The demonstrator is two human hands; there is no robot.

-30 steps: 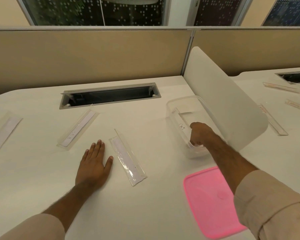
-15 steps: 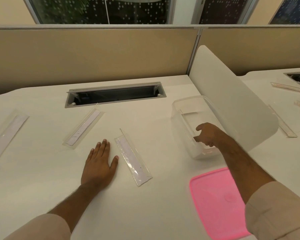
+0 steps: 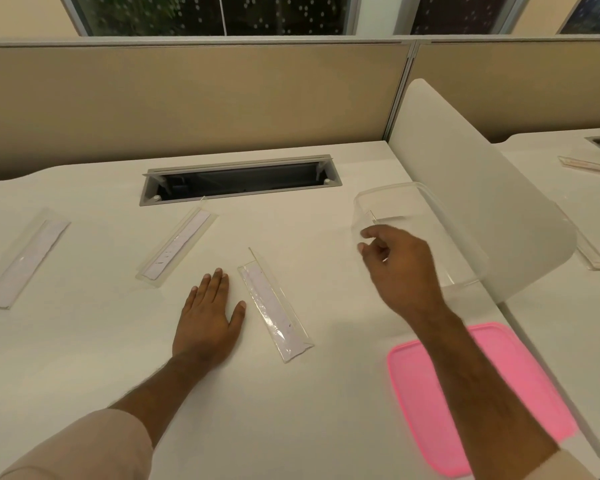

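A clear plastic container stands on the white desk against a white divider. Inside it a clear strip holder leans on the left wall. My right hand hovers over the container's near left corner, fingers loosely curled, with nothing visible in them. My left hand lies flat on the desk, fingers straight. Just right of its thumb lies a clear holder with a paper strip. A pink lid lies at the near right, partly under my right forearm.
Two more clear holders with paper strips lie further left and at the far left. An open cable slot is set in the desk's back. The curved white divider walls off a neighbouring desk with similar holders.
My right hand has come up out of the container and moved left, leaving the clear holder inside. The left hand has stayed flat in place.
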